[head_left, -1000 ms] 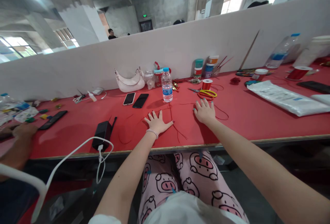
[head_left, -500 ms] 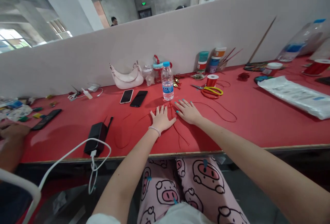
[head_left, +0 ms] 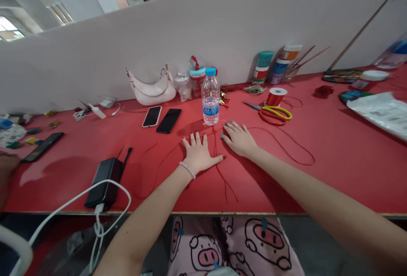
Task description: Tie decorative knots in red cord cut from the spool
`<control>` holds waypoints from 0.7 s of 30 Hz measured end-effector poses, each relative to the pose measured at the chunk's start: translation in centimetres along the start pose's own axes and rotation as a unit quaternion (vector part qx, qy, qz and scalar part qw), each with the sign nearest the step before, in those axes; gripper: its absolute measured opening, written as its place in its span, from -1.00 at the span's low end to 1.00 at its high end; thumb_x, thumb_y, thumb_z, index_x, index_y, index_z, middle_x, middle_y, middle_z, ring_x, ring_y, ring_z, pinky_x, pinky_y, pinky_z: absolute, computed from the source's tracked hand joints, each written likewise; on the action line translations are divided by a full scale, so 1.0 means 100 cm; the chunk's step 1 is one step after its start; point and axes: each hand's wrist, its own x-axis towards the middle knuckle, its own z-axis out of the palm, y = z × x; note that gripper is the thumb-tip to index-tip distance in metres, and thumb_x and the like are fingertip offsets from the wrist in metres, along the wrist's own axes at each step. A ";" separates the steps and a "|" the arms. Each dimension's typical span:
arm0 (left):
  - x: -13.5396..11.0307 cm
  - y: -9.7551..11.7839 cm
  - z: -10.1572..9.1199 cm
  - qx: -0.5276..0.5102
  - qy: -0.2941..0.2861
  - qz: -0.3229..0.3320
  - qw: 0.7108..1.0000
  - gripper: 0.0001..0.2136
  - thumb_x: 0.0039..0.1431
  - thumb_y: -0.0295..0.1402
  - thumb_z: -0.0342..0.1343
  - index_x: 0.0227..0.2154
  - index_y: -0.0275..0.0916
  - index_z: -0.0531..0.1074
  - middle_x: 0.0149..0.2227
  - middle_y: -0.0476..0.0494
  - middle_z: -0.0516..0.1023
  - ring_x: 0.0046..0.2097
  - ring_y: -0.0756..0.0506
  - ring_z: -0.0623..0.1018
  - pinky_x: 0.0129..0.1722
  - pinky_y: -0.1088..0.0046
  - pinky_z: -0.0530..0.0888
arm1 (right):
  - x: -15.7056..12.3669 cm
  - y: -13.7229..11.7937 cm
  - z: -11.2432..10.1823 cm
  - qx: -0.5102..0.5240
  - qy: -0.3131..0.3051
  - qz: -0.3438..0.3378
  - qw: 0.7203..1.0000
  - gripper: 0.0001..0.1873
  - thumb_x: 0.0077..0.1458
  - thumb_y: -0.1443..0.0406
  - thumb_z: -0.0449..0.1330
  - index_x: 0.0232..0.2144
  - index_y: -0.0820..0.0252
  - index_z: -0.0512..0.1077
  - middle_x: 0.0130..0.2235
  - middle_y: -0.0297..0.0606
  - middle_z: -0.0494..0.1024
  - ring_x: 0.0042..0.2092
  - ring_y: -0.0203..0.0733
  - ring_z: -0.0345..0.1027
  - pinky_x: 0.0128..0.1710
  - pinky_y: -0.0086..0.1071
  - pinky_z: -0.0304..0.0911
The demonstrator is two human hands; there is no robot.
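My left hand (head_left: 197,154) lies flat on the red tabletop, fingers spread, its thumb reaching over a red cord (head_left: 216,153). To its right, my right hand (head_left: 240,140) also rests palm down with fingers extended. Between the hands the cord runs toward me, with a small knot near the water bottle (head_left: 211,98) and two loose ends toward the table edge. More thin cord stretches sideways under or beside both hands and loops out at the right. Neither hand grips anything. The bottle stands upright just beyond my fingertips.
Scissors (head_left: 274,114) with yellow and red handles lie by a red cord spool (head_left: 276,96). Two phones (head_left: 169,121) and a white handbag (head_left: 152,89) sit at back left. A power bank (head_left: 104,182) with a white cable is near the front edge. Another person's hand (head_left: 8,163) rests far left.
The camera view has tipped down and moved closer to the table. Both hands stay flat in nearly the same places on the table.
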 end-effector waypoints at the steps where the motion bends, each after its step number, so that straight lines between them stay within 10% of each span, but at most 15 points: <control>1: -0.001 0.001 0.000 0.006 0.005 0.000 1.000 0.05 -0.10 0.35 -0.32 0.27 -0.44 -0.11 0.30 -0.53 -0.13 0.30 -0.49 -0.15 0.13 -0.28 -0.17 | 0.000 0.000 0.000 0.000 0.001 0.000 1.000 -0.46 0.21 0.19 -0.14 0.16 0.33 0.20 0.25 -0.12 0.15 0.29 -0.05 -0.13 0.23 0.01 -0.19; 21: -0.006 -0.002 0.009 -0.013 0.059 0.092 0.994 -0.19 0.11 0.18 -0.31 0.28 -0.32 -0.10 0.33 -0.21 -0.11 0.32 -0.36 -0.20 0.14 -0.32 -0.19 | -0.007 -0.001 -0.001 0.023 -0.002 0.001 1.000 -0.43 0.19 0.19 -0.15 0.17 0.38 0.19 0.23 -0.07 0.19 0.28 -0.03 -0.07 0.22 0.03 -0.14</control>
